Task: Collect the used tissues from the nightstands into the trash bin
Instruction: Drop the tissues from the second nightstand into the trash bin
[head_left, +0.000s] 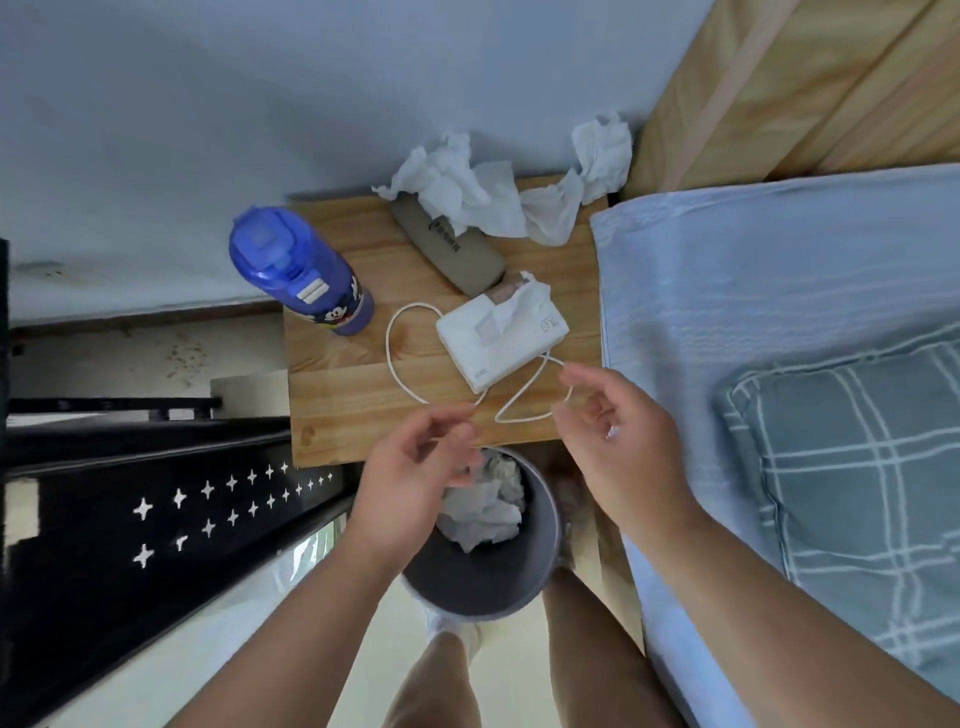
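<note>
Both my hands hover empty over the near edge of the wooden worktop (332, 364), fingers loosely curled and apart, neither grip closed on anything. The left hand (410, 488) hangs directly above the gray trash bin (540, 566), which stands on the floor against the worktop's front edge and already holds a heap of crumpled tissues (488, 504). The right hand (618, 441) sits a little farther forward, over the worktop's front corner on the bed side, above a loop of white cable (395, 364).

The used tissues still to collect lie at the far back of the worktop against the wall: one large crumpled tissue (452, 176) draped over the end of a gray-brown pouch (457, 249), and a second tissue (597, 156) at the back corner beside the bed's headboard (779, 88). Together they stretch sideways along the back edge, so the reach is straight ahead, away from me. The right hand looks the nearer to the corner tissue, and the left to the larger one. Between hands and tissues sits a white tissue pack (501, 338) with a fresh sheet sticking up; a blue bottle (296, 270) stands upright toward the left edge. Reaching over the pack and cable without snagging either is my likely concern.
</note>
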